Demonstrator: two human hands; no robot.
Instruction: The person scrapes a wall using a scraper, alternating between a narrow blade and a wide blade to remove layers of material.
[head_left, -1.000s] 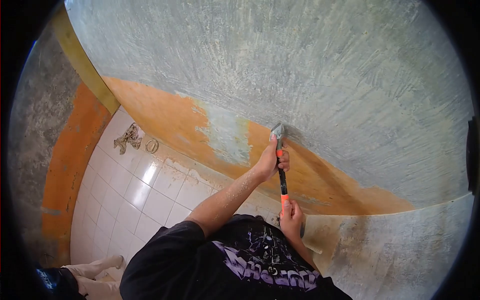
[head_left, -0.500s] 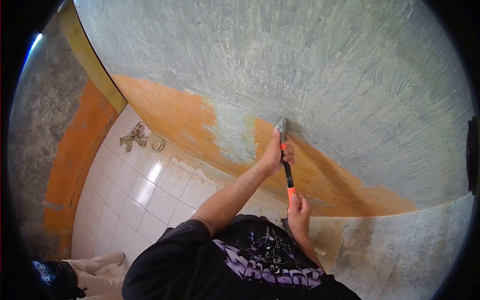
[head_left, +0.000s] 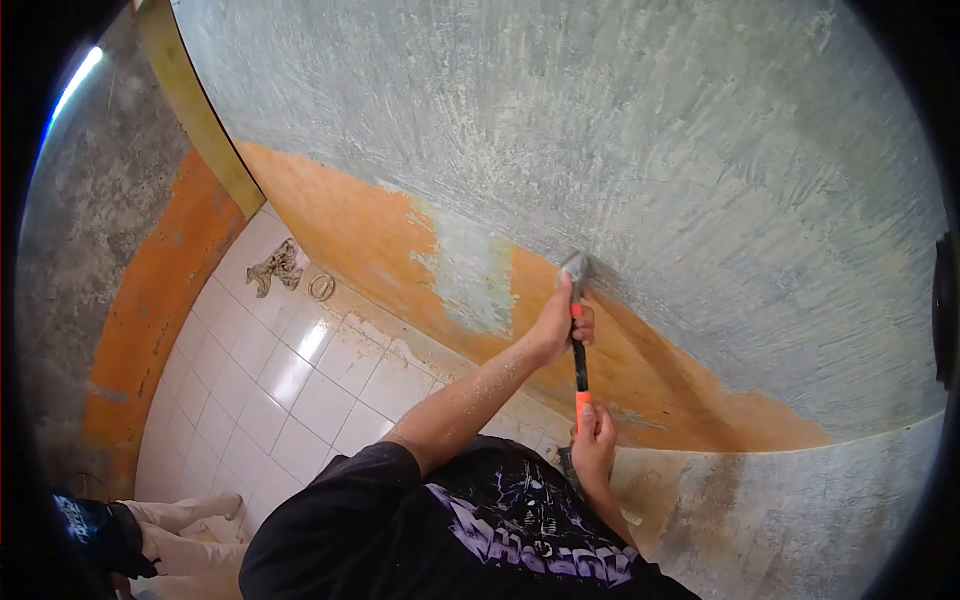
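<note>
A long-handled scraper (head_left: 581, 365), with a black and orange handle and a grey metal head, is held in both hands. Near its head, my left hand (head_left: 560, 325) wraps round the upper handle. Lower down, the fingers of my right hand (head_left: 596, 440) close on the orange end of the grip. The scraper's head is right at the wall (head_left: 640, 160), where rough grey surface meets a band of orange paint (head_left: 340, 215). Left of the tool, a pale patch (head_left: 470, 270) interrupts the orange. Light specks cover my left forearm.
White floor tiles (head_left: 300, 415) lie below, with crumbs of debris along the wall's foot. A crumpled cloth (head_left: 277, 268) and a ring-shaped roll (head_left: 321, 288) sit near the corner. Another person's legs (head_left: 185, 525) show at lower left. A second orange-and-grey wall (head_left: 140, 320) stands left.
Both hands and the scraper have shifted slightly down and to the right, while the whole view has also moved a little. The grip of both hands stays the same.
</note>
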